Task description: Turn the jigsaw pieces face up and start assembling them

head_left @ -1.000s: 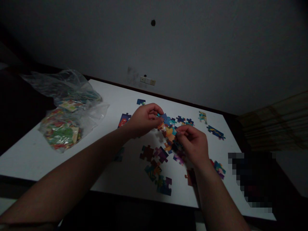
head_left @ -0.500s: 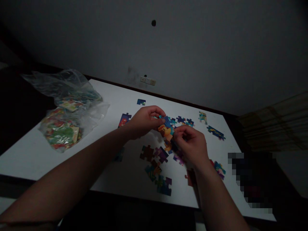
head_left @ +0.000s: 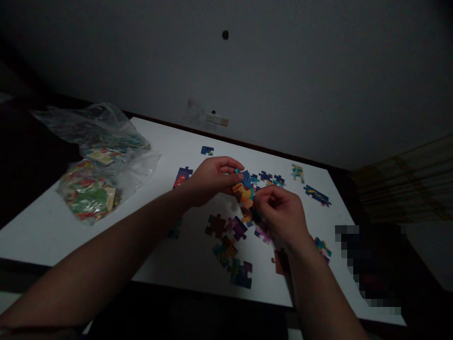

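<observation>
Closer together now, left hand (head_left: 211, 179) and right hand (head_left: 281, 212) both pinch the orange-and-blue cardboard puzzle cluster (head_left: 244, 192) above the white table (head_left: 170, 141).

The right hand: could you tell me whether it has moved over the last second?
Yes. The right hand has shifted slightly left, toward the left hand, closing on the held puzzle pieces, judged against the purple piece lying on the table.

One head-worn view looks forward and down over the table (head_left: 53, 222) from its near edge, close, facing the wall (head_left: 283, 85) behind it.
</observation>
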A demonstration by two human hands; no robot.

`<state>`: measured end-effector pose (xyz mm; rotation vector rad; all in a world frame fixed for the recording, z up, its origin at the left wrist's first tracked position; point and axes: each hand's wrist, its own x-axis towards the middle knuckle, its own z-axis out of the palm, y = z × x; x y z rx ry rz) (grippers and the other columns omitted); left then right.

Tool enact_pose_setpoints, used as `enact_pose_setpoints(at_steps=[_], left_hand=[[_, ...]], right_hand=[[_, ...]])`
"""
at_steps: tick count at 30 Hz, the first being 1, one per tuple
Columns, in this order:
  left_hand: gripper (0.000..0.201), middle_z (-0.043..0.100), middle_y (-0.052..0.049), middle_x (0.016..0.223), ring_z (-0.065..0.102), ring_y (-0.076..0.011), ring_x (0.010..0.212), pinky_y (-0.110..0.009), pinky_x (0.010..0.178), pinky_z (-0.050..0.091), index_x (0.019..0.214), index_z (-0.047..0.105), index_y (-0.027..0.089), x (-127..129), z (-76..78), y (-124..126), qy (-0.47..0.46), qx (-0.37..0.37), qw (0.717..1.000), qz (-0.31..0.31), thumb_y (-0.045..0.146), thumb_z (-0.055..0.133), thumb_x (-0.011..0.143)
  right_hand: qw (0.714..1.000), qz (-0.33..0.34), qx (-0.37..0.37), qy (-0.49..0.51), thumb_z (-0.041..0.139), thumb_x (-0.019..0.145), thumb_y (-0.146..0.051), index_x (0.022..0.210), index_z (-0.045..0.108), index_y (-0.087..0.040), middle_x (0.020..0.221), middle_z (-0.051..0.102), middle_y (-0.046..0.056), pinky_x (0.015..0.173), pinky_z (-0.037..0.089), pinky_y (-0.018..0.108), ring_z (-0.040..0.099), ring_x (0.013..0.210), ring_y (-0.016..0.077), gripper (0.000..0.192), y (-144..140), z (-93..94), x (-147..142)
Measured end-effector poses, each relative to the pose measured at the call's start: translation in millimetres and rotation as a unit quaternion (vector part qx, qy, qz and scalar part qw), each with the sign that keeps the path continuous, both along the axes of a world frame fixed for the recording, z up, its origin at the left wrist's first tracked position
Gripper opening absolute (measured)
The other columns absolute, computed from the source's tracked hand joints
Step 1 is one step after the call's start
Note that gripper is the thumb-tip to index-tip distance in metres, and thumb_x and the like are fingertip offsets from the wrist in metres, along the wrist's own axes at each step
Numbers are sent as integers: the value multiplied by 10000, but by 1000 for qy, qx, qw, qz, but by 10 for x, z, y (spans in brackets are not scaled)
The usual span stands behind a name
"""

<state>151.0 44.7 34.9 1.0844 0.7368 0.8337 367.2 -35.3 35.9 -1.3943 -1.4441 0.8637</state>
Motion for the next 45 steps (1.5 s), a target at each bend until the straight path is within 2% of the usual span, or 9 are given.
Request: enact_pose_setpoints(at_steps=[4,9,12,17,21,26,31,35,45], left_hand=[[476,734,-37,952,758,-196,840,-355,780,657,1114,722,181,6,-41,9,-10,-8,1000,3,351,953,733],[583,773,-38,968,750,-184,868,-345,814,647,1088,729,188,13,-97,28,-38,-19,999,-24,134,988,569],[611,783,-31,950,741,-173,858,-344,825,640,1088,737,184,12,-99,35,-34,-16,999,-33,63,960,533],[560,784,-33,949,751,-176,887,-319,806,627,1077,736,176,4,-71,15,-14,-8,998,-58,95,957,569],[557,788,-41,974,761,-194,922,-326,817,642,1078,733,187,22,-66,-7,1,-3,998,-57,96,946,571],[548,781,-40,977,770,-205,941,-328,824,643,1079,720,196,50,-77,-5,18,26,999,-37,122,936,580],[529,794,-44,966,774,-191,866,-361,841,641,1133,704,193,46,-112,13,-14,-23,999,-42,241,950,667],[569,809,-41,895,769,-183,781,-361,822,626,1137,723,170,43,-128,14,6,-18,998,-54,229,968,628],[489,797,-21,785,768,-198,749,-373,813,616,1066,763,181,22,-77,10,70,0,997,-39,196,934,608]], right_hand=[[1000,-2,-6,4,840,789,-331,796,803,-226,614,700,-17,520,485,249,617,534,139,111,9,-16,3],[1000,-1,-16,-3,845,804,-340,805,803,-225,609,679,-24,519,471,248,598,537,136,122,9,-60,8],[1000,6,-22,-15,833,849,-366,845,816,-230,626,678,-22,522,471,254,593,555,142,137,11,-99,13],[999,28,-23,-6,816,919,-441,968,861,-240,740,744,6,601,527,282,657,648,164,212,7,-136,11],[999,29,-30,-5,837,924,-467,939,860,-242,781,778,24,634,553,308,697,687,186,226,7,-137,2],[999,16,-39,0,877,902,-497,900,870,-243,780,795,33,637,554,310,708,687,193,254,33,-169,0],[997,-26,-48,62,946,824,-494,888,882,-246,806,829,38,656,574,302,740,710,199,264,67,-153,-3],[993,-52,-47,100,956,793,-533,904,887,-236,813,848,59,675,603,330,757,712,219,325,82,-131,-10],[997,-48,-37,46,899,836,-533,886,901,-246,837,852,57,688,592,338,747,733,222,291,86,-153,16]])
